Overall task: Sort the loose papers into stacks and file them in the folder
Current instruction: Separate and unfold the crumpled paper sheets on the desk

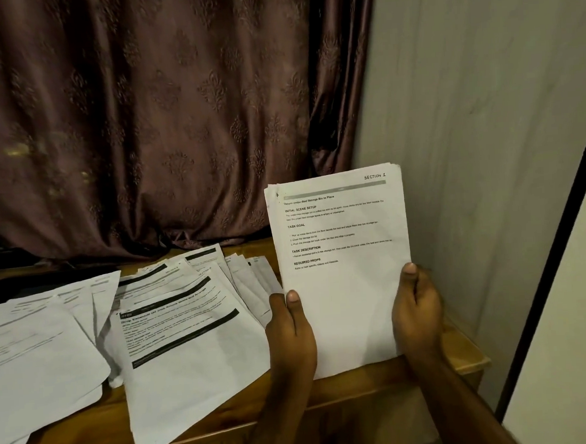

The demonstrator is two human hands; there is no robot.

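Both hands hold a thin stack of white printed papers (341, 253) upright on the wooden table (464, 355), its top sheet marked "SECTION 1". My left hand (291, 331) grips the stack's lower left edge with the thumb on the front. My right hand (415, 314) grips the lower right edge the same way. A fanned pile of sheets with black header bars (188, 331) lies flat in the table's middle. Another loose pile of white sheets (36, 361) lies at the left. No folder is visible.
A brown patterned curtain (175, 109) hangs behind the table. A pale wall (483, 107) stands close on the right, with a dark-edged white panel (564, 308) leaning beside it. The table's front edge (229, 431) runs below the papers.
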